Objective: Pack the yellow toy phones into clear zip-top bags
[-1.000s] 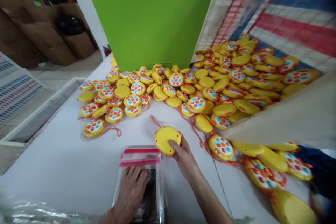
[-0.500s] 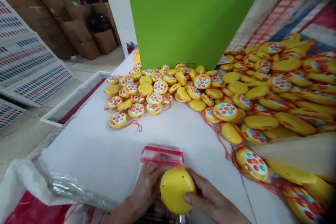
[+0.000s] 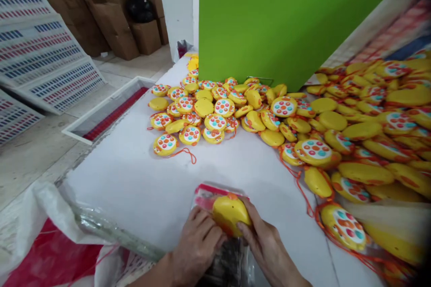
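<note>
Currently gripping one yellow toy (image 3: 230, 215) in the right hand (image 3: 266, 242), pinched with the thumb on its plain face and the fingers around its right edge. Curling the left hand (image 3: 197, 240) just beside it, with bent fingers over a clear plastic bag (image 3: 206, 201) with a pink strip; cannot tell whether pinching the film or only touching it. Holding the toy between both hands and above the bag, with one orange nub pointing away from them. Can see something dark below the toy, in or under the bag; cannot tell which.

Can make out one white sack (image 3: 37, 206) to the left of the left hand, with red material (image 3: 50, 251) in it, and one white tray (image 3: 97, 105) farther out on the floor, also with something red inside. Can count one toy with a loose orange cord (image 3: 166, 144) nearest the left hand across the tabletop (image 3: 141, 179). Cannot count the overlapping pile of toys (image 3: 316, 150) beyond and right of the hands.
</note>
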Tool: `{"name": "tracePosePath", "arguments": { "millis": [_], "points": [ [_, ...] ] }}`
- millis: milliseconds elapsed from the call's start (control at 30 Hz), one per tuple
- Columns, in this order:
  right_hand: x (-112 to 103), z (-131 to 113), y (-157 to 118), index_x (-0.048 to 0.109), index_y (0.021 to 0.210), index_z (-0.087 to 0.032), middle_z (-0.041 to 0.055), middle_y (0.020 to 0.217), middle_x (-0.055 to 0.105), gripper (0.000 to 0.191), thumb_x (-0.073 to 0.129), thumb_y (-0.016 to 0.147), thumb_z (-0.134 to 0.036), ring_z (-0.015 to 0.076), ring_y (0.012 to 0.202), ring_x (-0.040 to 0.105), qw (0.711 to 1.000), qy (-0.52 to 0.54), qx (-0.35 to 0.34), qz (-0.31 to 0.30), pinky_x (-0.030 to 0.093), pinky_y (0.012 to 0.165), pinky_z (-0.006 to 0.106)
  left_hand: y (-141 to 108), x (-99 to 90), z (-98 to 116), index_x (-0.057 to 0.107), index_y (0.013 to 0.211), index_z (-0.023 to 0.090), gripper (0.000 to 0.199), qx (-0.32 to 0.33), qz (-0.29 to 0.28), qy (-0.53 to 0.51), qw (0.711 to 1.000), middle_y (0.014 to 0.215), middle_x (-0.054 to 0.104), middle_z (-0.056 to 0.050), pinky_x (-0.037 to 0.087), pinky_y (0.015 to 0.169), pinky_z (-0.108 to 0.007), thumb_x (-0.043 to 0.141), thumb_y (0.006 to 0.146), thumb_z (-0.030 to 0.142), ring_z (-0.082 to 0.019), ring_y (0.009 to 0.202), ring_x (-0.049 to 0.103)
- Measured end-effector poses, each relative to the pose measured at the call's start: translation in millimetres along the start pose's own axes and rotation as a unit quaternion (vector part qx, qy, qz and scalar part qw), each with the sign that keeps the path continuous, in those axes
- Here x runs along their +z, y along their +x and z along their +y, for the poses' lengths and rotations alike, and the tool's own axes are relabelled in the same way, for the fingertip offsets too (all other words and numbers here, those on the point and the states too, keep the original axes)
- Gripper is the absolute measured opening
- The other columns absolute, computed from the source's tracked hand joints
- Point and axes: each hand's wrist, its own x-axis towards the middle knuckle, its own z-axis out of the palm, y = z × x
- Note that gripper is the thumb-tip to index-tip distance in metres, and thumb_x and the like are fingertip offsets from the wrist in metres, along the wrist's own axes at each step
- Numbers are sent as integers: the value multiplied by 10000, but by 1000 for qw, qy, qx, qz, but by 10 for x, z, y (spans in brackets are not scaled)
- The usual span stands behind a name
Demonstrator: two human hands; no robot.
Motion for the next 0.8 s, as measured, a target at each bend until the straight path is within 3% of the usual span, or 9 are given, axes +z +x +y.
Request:
{"name": "tracePosePath", "arguments": {
  "millis": [67,133,200,267,333,467,567,700,800],
  "points": [
    [-17,16,-20,413,1345,-220,93,1076,669,468,421,898,-358,204,872,667,1000,-19,-10,19,538,751,285,5,-184,-74,586,721,174,189,-71,29,-41,996,682,623,-13,436,702,-291,478,875,159,-143,683,533],
    [-15,7,-28,429,1336,-241,78,1049,680,465,452,885,-354,196,835,675,999,-26,-15,33,545,714,265,6,-324,-153,608,831,183,149,-209,25,-98,973,758,650,-28,449,650,-259,469,879,203,-149,719,566],
    [0,-17,-26,409,1349,-256,60,1009,691,465,446,892,-329,172,772,680,999,-22,-23,31,546,675,236,23,-368,-202,600,950,182,166,-346,-21,-187,919,817,669,-35,459,609,-235,484,869,271,-154,738,597],
    [14,-44,-20,381,1367,-263,52,1006,693,468,431,904,-306,159,776,679,999,-20,-42,28,543,680,222,61,-319,-212,596,940,162,198,-408,-79,-289,862,811,671,-37,462,608,-228,487,856,304,-154,728,605],
    [13,-65,-14,362,1379,-268,60,1071,677,476,426,908,-290,166,850,674,997,-24,-62,27,539,723,228,107,-229,-195,586,798,148,200,-407,-102,-351,837,718,638,-22,444,604,-224,468,851,300,-142,673,580],
    [-62,-98,2,380,1369,-265,79,1174,629,460,420,911,-288,188,989,638,997,-41,-56,13,523,801,256,171,-135,-147,529,690,159,217,-411,-87,-342,840,625,558,11,381,559,-217,461,837,303,-128,608,514],
    [-132,-132,24,456,1308,-262,63,1094,659,391,395,922,-291,170,942,645,995,-65,-62,-35,518,797,255,187,-147,-112,514,680,166,212,-416,-85,-344,837,631,562,11,379,567,-223,464,834,303,-133,615,515],
    [-142,-154,38,658,841,-244,2,743,662,296,372,922,-241,131,648,631,968,-150,-125,-158,508,609,219,183,-133,-75,546,739,155,204,-424,-101,-389,812,692,618,-24,432,621,-254,460,840,309,-159,663,575],
    [-94,-176,53,627,729,-223,11,731,638,280,405,899,-209,140,639,610,962,-205,-144,-108,483,569,226,140,-89,-89,557,764,147,207,-436,-104,-424,787,719,639,-38,453,628,-269,458,841,312,-171,680,602]
  ]
}}
